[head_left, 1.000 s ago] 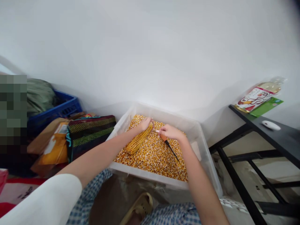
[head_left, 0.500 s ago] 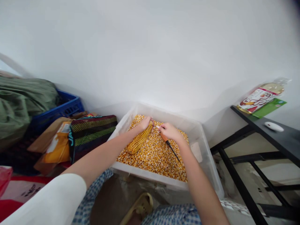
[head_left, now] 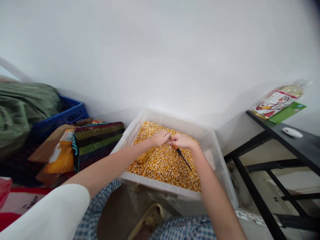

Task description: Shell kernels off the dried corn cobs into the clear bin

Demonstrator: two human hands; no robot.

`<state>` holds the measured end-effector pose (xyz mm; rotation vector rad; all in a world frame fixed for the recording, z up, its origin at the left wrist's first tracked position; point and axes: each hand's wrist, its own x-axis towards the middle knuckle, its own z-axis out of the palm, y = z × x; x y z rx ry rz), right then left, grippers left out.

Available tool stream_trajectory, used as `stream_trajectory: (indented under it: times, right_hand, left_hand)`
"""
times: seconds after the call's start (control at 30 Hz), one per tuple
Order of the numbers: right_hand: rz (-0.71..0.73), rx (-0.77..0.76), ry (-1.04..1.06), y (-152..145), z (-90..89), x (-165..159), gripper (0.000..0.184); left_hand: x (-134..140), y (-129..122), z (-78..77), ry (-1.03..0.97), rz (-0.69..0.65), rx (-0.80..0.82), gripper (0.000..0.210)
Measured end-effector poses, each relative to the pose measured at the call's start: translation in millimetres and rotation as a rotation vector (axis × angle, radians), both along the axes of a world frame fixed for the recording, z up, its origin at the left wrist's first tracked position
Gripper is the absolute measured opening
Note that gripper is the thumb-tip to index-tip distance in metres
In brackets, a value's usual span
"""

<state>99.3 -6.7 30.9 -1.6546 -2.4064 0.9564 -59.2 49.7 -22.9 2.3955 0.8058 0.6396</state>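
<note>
A bin (head_left: 172,190) of translucent plastic is filled with loose yellow corn kernels (head_left: 162,171). My left hand (head_left: 161,137) reaches over the kernels with its fingers closed, the fingertips meeting those of my right hand; what they pinch is hidden. Under my left wrist shows the lower end of a corn cob (head_left: 145,156), the rest of it covered. My right hand (head_left: 182,140) is closed round an orange-handled tool (head_left: 178,150), whose black, tapering end points down toward me over the kernels. The tool's other end is hidden by my fingers.
On the right stands a black-framed table (head_left: 282,130) with a bottle (head_left: 277,100), a green packet (head_left: 285,112) and a white oval object (head_left: 292,132). To the left are a blue crate (head_left: 72,113), a mesh bag (head_left: 100,140) and cardboard (head_left: 52,140). A white wall rises behind.
My left hand has moved right and toward me, from the cob's far tip to my right hand's fingertips. It now covers more of the cob. My right hand has shifted slightly nearer.
</note>
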Motion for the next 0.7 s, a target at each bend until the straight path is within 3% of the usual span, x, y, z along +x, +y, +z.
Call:
stream_trajectory:
  times: [0.1,0.23,0.37,0.7]
  right_hand:
    - [-0.029,0.012,0.028,0,1.4,0,0.035]
    - [-0.115,0.174,0.052,0,8.0,1,0.040]
    - [-0.169,0.223,0.080,-1,11.6,-2,0.041]
    - [-0.157,0.235,0.030,-1,10.0,-6,0.042]
  left_hand:
    - [-6,8,0.4,-0.104,0.048,-0.104,0.043]
    - [-16,23,-0.2,-0.257,0.084,-0.262,0.048]
    - [-19,25,0.1,-0.309,0.136,-0.358,0.047]
    - [-18,24,-0.2,-0.257,0.118,-0.218,0.046]
